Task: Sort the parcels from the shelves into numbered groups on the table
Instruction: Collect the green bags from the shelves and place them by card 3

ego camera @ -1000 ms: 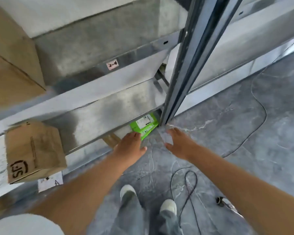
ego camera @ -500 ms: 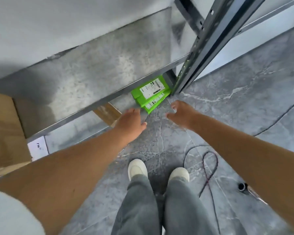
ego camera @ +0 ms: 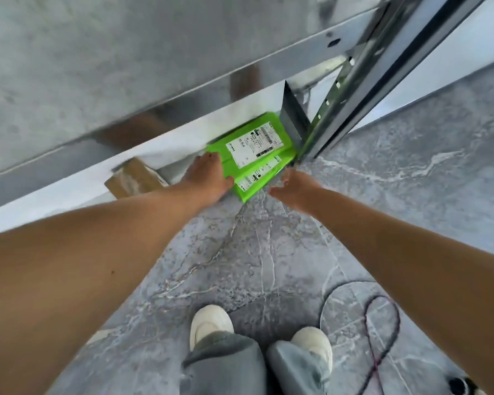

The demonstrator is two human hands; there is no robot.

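Far left, a brown cardboard parcel (ego camera: 134, 178) pokes out from under the lower shelf board (ego camera: 69, 178); only one taped corner shows, the rest is hidden, blurred. Left hand (ego camera: 208, 178): fingers stretched flat over the left edge of the top green parcel (ego camera: 257, 138), touching it, nothing clasped; fingertips partly out of sight under the shelf lip, so I cannot tell if they hook behind. The green parcels sit stacked at the bottom of the rack, far end tucked against the foot of the metal upright (ego camera: 340, 104). The top one's long axis runs diagonally, near-left to far-right, white label up, print too small to read. The lower green parcel (ego camera: 254, 183) is mostly covered; only its near strip and one corner, pointing toward the person, stick out. How many lie beneath is unclear. Right hand (ego camera: 294, 186): relaxed, fingers loosely spread, empty, just beside the lower parcel's near-right edge; contact not clear. Further right, a dark cable (ego camera: 382, 323) loops on the grey marbled floor (ego camera: 411, 172), cut off at the frame edge.
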